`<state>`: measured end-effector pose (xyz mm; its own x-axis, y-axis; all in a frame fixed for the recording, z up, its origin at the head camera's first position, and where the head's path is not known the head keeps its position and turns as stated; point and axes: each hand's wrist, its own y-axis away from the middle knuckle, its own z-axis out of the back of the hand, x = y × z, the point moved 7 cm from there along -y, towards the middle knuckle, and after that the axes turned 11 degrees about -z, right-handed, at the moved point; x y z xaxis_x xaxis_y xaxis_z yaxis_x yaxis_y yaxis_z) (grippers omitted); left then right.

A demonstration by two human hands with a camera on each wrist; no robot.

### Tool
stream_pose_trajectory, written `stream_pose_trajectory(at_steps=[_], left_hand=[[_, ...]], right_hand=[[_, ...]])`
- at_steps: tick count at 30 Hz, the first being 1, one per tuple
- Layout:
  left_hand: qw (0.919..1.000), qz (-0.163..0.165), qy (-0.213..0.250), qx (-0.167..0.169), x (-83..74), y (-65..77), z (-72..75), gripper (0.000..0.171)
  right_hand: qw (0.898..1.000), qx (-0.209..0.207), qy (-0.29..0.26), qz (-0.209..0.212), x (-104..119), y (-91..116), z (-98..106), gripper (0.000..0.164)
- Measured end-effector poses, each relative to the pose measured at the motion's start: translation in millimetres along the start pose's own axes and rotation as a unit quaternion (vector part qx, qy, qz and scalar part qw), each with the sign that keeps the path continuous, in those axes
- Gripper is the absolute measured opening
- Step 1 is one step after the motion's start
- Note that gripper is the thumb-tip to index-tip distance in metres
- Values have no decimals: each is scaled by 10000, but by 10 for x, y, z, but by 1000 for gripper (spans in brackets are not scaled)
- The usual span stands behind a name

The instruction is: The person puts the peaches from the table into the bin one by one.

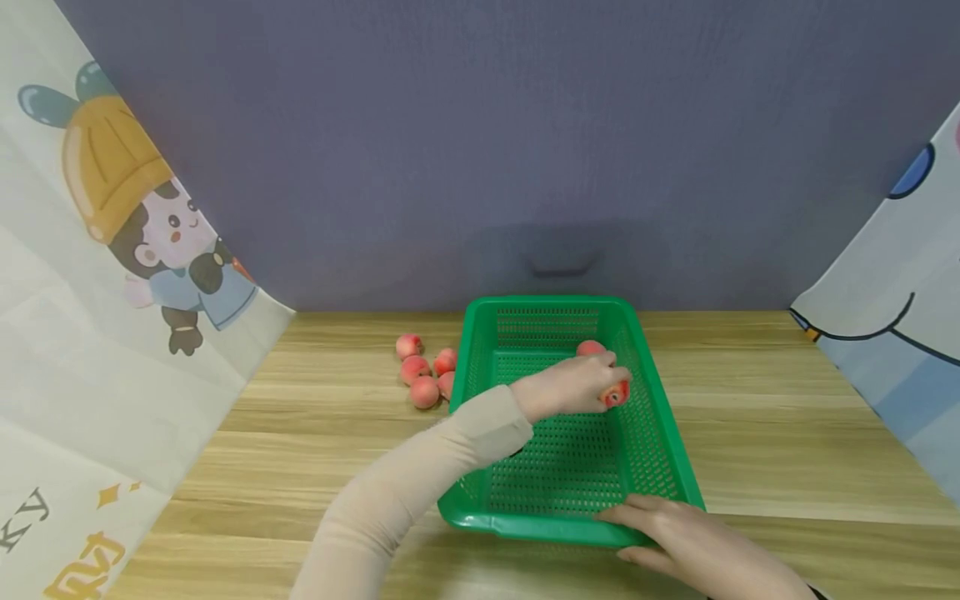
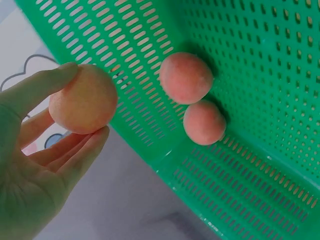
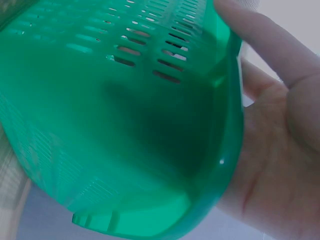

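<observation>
My left hand [image 1: 572, 387] reaches over the green basket [image 1: 468, 367] and pinches a peach [image 1: 616, 393] between thumb and fingertips. In the left wrist view this peach [image 2: 84, 99] is held above the basket's side rim. Two more peaches, one larger [image 2: 186, 78] and one smaller [image 2: 204, 122], touch each other inside the basket near a far corner. At the near right corner my right hand [image 1: 678, 533] grips the basket rim, fingers over the edge and thumb on the outer side. The right wrist view shows the rim [image 3: 235, 115] against that hand.
Several peaches [image 1: 424, 392] lie in a cluster on the wooden table [image 1: 322, 417], left of the basket; some are partly hidden by its wall. Behind the table stands a grey-purple panel [image 1: 420, 150]. Printed white sheets [image 1: 67, 333] flank both sides.
</observation>
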<state>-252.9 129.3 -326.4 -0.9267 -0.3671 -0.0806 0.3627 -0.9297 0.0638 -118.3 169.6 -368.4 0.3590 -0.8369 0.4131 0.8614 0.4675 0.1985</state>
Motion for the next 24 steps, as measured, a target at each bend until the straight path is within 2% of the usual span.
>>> stream_pose_trajectory(at_steps=[9,18,24], left_hand=[[9994,-18,-298,170,3,-84,-159,42],[9982,-94,-397,434,-58,-117,-300,47],[9961,-96,-402,786,-103,-138,-410,50]], right_hand=[[9995,-245,122,146,11,0,22,35],[9998,-111,13,134,17,-11,20,36],[9999,-33,42,103,3,-5,-4,37]])
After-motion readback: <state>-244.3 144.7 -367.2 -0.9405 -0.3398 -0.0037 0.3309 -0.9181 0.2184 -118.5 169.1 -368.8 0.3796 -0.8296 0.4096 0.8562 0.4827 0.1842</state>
